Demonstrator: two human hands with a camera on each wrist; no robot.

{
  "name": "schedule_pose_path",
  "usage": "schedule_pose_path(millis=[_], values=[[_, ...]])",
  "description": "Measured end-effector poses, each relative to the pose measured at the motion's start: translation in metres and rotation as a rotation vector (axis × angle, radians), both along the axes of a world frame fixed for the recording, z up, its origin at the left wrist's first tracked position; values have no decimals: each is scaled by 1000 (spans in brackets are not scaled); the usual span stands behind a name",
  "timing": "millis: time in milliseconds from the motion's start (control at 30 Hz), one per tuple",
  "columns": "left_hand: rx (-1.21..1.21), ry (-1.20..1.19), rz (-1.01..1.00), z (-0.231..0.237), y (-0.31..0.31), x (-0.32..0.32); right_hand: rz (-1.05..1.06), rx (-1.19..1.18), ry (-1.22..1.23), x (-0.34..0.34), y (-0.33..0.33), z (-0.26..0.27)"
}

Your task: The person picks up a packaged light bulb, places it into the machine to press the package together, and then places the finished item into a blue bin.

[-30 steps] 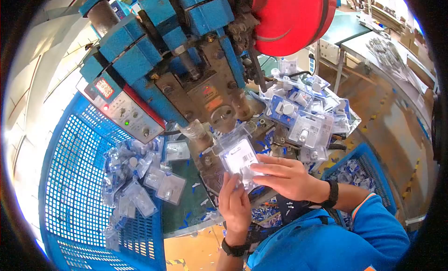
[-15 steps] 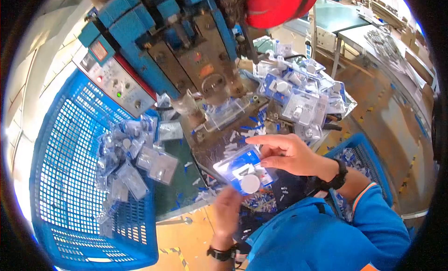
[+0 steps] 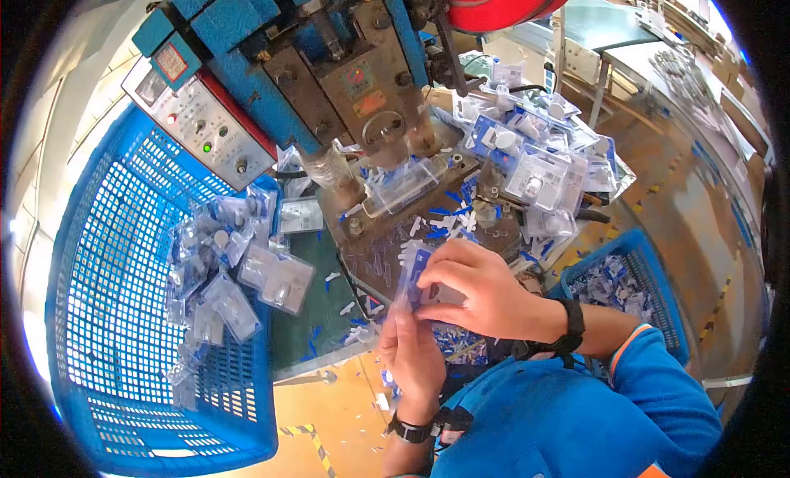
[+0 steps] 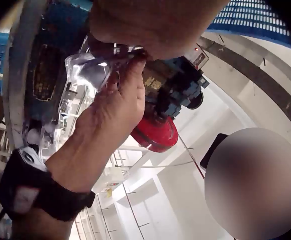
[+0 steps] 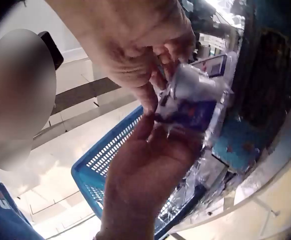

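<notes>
In the head view a clear blister pack with a blue printed card stands nearly edge-on in front of the press bed. My left hand pinches its lower end between thumb and fingers. The right hand grips the side facing me, thumb and fingers bent at its edge. From the right wrist, the pack's clear bubble bulges out beyond both hands. The left wrist view shows the clear plastic past the left fingers, partly hidden by the right hand.
A blue press stands ahead, a clear plastic fixture on its bed among blue and white scraps. Packs pile up at the right and in a blue basket at left. A smaller blue crate holds more pieces.
The pack was first label side up near the fixture, then showed its blue face with a round white item. Now it is turned edge-on, and the left hand has come back onto it.
</notes>
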State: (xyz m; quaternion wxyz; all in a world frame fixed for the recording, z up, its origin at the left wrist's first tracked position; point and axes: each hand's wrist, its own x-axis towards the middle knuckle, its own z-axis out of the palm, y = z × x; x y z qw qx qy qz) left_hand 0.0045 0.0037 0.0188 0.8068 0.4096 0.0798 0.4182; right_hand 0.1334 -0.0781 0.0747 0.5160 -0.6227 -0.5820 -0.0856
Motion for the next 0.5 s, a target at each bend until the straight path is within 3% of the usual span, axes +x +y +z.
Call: schedule_pose_path(millis=[167, 367, 500], values=[[61, 2, -6, 3, 3, -2, -31, 29, -42, -2, 9, 2], [134, 59, 53, 4, 2, 0, -144, 109, -255, -7, 17, -1], [19, 20, 47, 3, -3, 3, -138, 140, -212, -5, 23, -2]])
